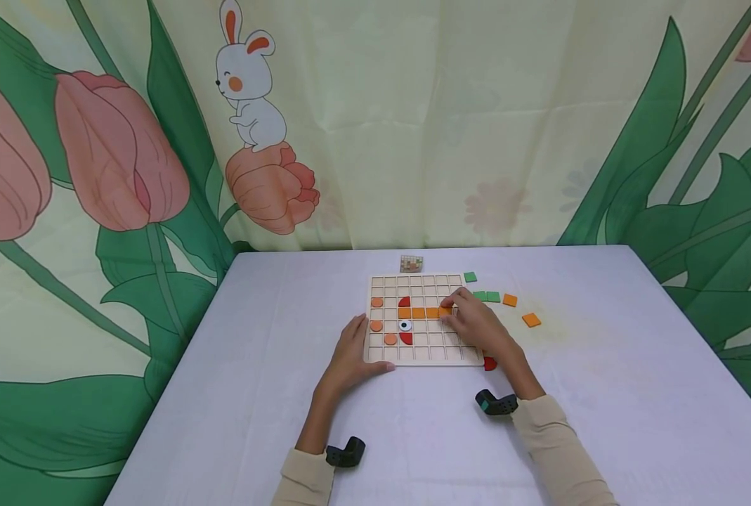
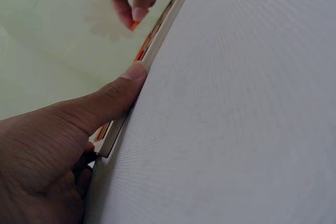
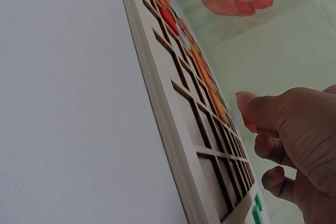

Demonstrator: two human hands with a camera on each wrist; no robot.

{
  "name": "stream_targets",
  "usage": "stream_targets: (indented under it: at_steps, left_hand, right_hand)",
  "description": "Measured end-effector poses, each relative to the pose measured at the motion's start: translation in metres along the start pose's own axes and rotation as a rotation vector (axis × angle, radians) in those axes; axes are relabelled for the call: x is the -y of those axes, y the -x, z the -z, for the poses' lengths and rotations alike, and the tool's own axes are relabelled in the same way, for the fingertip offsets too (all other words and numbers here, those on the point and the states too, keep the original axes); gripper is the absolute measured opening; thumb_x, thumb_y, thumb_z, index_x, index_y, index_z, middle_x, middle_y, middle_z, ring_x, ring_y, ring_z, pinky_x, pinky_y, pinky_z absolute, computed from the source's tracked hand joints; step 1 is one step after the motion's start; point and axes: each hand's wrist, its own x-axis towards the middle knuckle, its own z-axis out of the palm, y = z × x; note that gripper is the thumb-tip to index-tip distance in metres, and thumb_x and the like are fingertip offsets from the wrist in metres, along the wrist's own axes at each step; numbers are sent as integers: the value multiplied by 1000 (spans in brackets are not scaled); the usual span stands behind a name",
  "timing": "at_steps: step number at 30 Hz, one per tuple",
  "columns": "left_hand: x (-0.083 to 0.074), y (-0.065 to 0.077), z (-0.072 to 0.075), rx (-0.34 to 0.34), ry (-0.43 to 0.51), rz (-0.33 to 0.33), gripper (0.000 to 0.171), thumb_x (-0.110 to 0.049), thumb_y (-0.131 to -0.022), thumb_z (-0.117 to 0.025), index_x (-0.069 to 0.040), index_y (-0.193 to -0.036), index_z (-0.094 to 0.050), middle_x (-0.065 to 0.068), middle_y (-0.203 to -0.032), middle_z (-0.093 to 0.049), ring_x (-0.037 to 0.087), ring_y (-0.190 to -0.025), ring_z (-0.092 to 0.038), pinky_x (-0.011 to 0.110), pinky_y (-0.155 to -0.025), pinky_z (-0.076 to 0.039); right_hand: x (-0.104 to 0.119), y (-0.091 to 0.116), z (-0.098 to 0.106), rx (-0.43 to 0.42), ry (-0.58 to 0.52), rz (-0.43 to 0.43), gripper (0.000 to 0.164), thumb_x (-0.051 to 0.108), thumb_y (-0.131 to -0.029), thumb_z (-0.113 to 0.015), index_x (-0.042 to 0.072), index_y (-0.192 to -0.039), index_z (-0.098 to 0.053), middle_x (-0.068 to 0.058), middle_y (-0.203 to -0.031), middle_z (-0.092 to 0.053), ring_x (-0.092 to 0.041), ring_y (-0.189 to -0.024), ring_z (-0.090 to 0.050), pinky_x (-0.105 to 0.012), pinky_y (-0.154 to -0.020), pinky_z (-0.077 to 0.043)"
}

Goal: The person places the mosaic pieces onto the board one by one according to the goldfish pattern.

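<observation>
A pale wooden grid board [image 1: 438, 350] lies on the table. My left hand [image 1: 350, 355] holds its near left corner, thumb along the front edge and fingers against the left side. Over the board's right half, my right hand [image 1: 479, 325] pinches an orange square tile [image 3: 248, 121] between thumb and fingertips, close above the cells. A row of orange tiles [image 1: 418, 313] runs left from those fingertips. Red quarter-round pieces [image 1: 406, 339], a black-and-white eye disc [image 1: 405, 325] and round orange pieces [image 1: 390, 339] sit in cells on the left half.
Green tiles [image 1: 492, 296] and two loose orange tiles [image 1: 531, 320] lie right of the board. A red piece [image 1: 490, 363] shows at its near right corner. A small patterned block [image 1: 411, 263] stands behind it. The white-covered table [image 1: 274, 337] meets a printed curtain [image 1: 400, 176] at the back.
</observation>
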Motion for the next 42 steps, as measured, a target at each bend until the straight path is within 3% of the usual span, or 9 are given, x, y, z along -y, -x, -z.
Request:
stream_targets:
  at_steps: [6, 16, 25, 35, 42]
  left_hand:
    - [-1, 1, 0, 9, 19, 7, 119, -37, -77, -93, -5, -169, -25, 16, -173, -29, 37, -160, -27, 58, -129, -33]
    - [0, 0, 0, 19, -3, 9, 118, -38, -78, -92, -5, -169, -25, 15, -173, -28, 36, -160, -27, 57, -129, -33]
    - [0, 0, 0, 18, -5, 11, 118, -37, -78, -93, -5, -168, -25, 16, -173, -28, 37, -160, -28, 57, -128, -34]
    - [2, -1, 0, 19, 18, -17, 118, -40, -78, -93, -3, -168, -26, 17, -172, -30, 38, -160, -27, 59, -128, -34]
    - [2, 0, 1, 16, -2, -11, 119, -41, -78, -93, -2, -168, -25, 18, -173, -29, 39, -160, -27, 59, -127, -35]
  right_hand:
    - [10, -2, -10, 35, 11, 53, 26, 18, -101, -74, 2, -121, -71, -11, -122, -63, -18, -84, -54, -32, -78, -52]
    - [25, -1, -23, 61, 25, 134, 29, 22, -101, -75, 4, -123, -72, -8, -121, -65, -20, -102, -63, -42, -98, -60]
    - [28, -1, -28, 74, 54, 153, 30, 24, -101, -74, 5, -125, -71, -8, -123, -64, -22, -105, -63, -44, -99, -60]
    - [29, -2, -29, 70, 67, 149, 31, 23, -99, -77, 5, -124, -72, -9, -121, -64, -18, -94, -58, -33, -83, -55]
    - [29, -2, -29, 73, 49, 147, 30, 23, -99, -77, 5, -123, -73, -8, -122, -64, -19, -96, -59, -35, -85, -57]
